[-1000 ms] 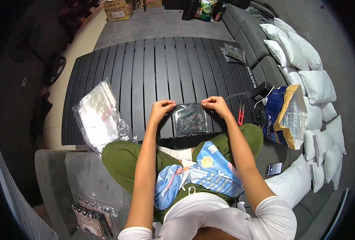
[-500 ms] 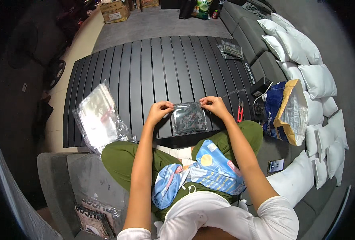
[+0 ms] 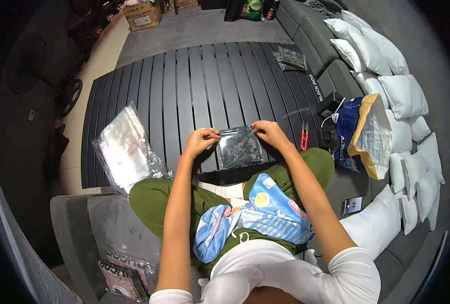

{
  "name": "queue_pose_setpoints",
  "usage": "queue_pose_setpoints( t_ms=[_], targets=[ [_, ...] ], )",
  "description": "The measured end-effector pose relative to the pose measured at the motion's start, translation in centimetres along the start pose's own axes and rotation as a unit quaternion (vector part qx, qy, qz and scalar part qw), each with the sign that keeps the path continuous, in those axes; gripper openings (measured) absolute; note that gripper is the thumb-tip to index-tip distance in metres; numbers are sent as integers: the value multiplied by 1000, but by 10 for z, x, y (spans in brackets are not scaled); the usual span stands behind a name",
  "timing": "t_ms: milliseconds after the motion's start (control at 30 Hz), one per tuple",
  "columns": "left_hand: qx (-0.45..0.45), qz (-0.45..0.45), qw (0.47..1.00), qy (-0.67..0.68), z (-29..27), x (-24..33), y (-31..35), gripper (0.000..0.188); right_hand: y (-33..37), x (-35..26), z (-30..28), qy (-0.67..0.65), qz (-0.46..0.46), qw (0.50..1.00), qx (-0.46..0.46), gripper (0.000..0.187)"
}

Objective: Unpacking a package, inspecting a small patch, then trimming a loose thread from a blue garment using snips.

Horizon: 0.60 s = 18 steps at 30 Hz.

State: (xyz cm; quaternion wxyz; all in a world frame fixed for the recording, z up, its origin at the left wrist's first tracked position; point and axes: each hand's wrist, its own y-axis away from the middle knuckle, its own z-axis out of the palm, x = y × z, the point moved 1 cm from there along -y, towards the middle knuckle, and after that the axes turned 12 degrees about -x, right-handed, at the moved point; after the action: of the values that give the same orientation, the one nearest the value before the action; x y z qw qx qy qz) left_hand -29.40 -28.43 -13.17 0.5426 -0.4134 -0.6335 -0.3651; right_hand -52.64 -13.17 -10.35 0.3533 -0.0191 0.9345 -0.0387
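A clear plastic bag [image 3: 240, 149] with a dark camouflage-patterned folded item inside lies flat at the near edge of the black slatted table [image 3: 184, 96]. My left hand [image 3: 202, 140] pinches its upper left corner between thumb and fingers. At the upper right corner, my right hand [image 3: 270, 134] has the bag's edge in a similar pinch. Red-handled thread snips [image 3: 304, 137] rest on the table to the right of my right hand. A pile of clear plastic bags [image 3: 123, 149] lies at the table's left near corner.
Blue patterned packaging [image 3: 270, 215] lies across my lap. To the right are a black box-shaped device [image 3: 330, 104], an open blue-and-white woven sack [image 3: 369, 139], a phone [image 3: 352, 205] and many white pillows [image 3: 403, 99]. More bagged items [image 3: 291, 59] sit at the table's far right.
Both hands keep their pinch on the bag's top corners, with my right fingers shifted slightly inward along the edge. The whole view has tilted a little.
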Motion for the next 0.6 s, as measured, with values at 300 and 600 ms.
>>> queue_pose_setpoints(
  t_ms=[300, 600],
  targets=[
    [-24, 64, 973, -221, 0, 15, 6, 21, 4, -8, 8, 117, -46, 992, 19, 13],
    [68, 45, 881, -466, 16, 43, 32, 24, 21, -21, 6, 235, 22, 969, 71, 14]
  ],
)
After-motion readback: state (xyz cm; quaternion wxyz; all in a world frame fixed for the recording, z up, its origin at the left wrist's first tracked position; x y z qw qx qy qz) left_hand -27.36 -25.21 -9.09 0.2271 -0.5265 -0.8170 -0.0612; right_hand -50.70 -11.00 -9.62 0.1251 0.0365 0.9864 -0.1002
